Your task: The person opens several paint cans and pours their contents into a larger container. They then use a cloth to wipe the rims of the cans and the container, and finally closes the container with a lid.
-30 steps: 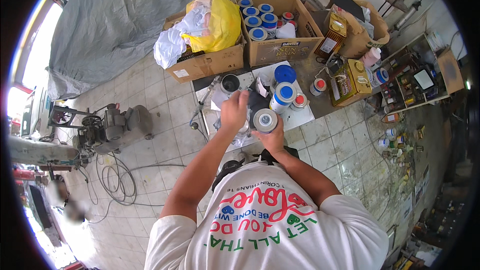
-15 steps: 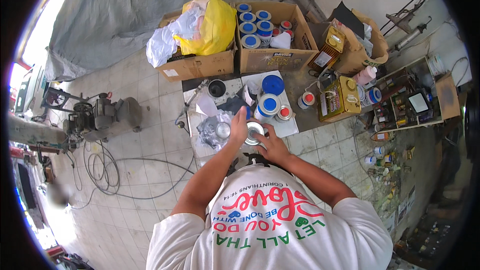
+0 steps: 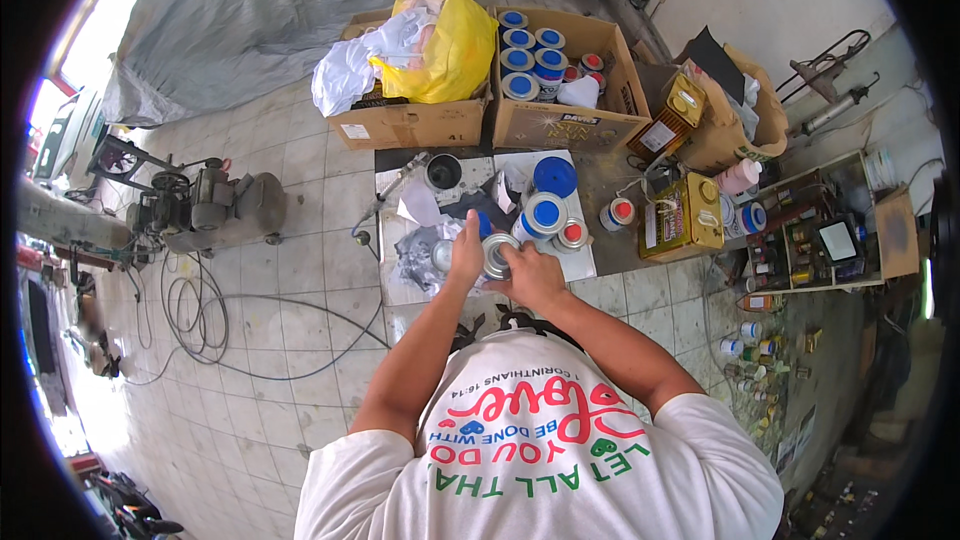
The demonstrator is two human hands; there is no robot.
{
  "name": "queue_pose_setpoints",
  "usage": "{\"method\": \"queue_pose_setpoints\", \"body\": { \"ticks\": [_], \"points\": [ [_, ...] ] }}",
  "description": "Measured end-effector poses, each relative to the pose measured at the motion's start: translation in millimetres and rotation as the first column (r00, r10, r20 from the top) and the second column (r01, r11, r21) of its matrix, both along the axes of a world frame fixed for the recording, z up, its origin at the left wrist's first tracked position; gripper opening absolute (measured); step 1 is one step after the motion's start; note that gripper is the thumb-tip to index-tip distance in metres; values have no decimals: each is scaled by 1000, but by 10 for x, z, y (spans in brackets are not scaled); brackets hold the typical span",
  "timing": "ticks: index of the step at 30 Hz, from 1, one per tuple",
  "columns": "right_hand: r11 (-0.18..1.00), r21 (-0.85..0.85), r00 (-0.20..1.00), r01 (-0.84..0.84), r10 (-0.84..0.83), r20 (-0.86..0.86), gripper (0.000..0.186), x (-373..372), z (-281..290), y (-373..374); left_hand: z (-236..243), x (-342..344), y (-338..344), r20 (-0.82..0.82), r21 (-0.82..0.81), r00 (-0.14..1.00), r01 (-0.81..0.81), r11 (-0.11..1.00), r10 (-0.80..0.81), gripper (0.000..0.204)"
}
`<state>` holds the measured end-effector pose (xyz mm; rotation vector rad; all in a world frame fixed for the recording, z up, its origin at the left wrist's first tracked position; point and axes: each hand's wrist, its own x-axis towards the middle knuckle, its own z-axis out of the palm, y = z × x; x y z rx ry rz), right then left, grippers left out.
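A: Silver metal, that small can (image 3: 497, 254). It sits between both hands just above the grey sheet (image 3: 480, 230), near the picture's centre. The right hand (image 3: 533, 275) wraps it from four o'clock; the left hand (image 3: 466, 250) has its fingers closed over the top from nine o'clock.

B: Both clamped on it, then?

A: As far as I can see, yes, though the underside of the can is hidden.

B: What could go wrong?

A: The blue-lidded cans (image 3: 545, 212) stand just beside it at one o'clock, with a red-capped can (image 3: 572, 233) touching that cluster. A sharp twist or slip of the right elbow could knock them over. If the lid pops suddenly, I'd judge the contents could spill onto the crumpled plastic (image 3: 420, 255) at nine o'clock or the tiled floor (image 3: 300, 280).
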<state>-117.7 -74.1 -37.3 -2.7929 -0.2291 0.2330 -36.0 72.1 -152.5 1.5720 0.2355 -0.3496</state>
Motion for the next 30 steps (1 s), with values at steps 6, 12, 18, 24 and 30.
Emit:
{"method": "queue_pose_setpoints", "body": {
  "ticks": [6,12,18,24,30],
  "points": [
    [985,171,997,-8,-6,82,63,-25,-77,-129,482,-39,-158,88,230,992,72,971,-95,73],
    [984,-60,978,-170,162,-130,49,81,214,-50,510,-47,-117,237,382,935,160,910,-264,63],
    [959,98,947,-267,280,-156,44,193,16,-128,563,21,-42,262,392,907,212,895,-329,58],
    [931,268,968,-248,230,99,43,23,-261,-138,645,10,-38,268,329,916,203,922,-298,57],
    [941,297,959,-164,223,-176,35,327,-72,-113,454,57,27,283,413,894,214,885,-348,55]
  ]
}}
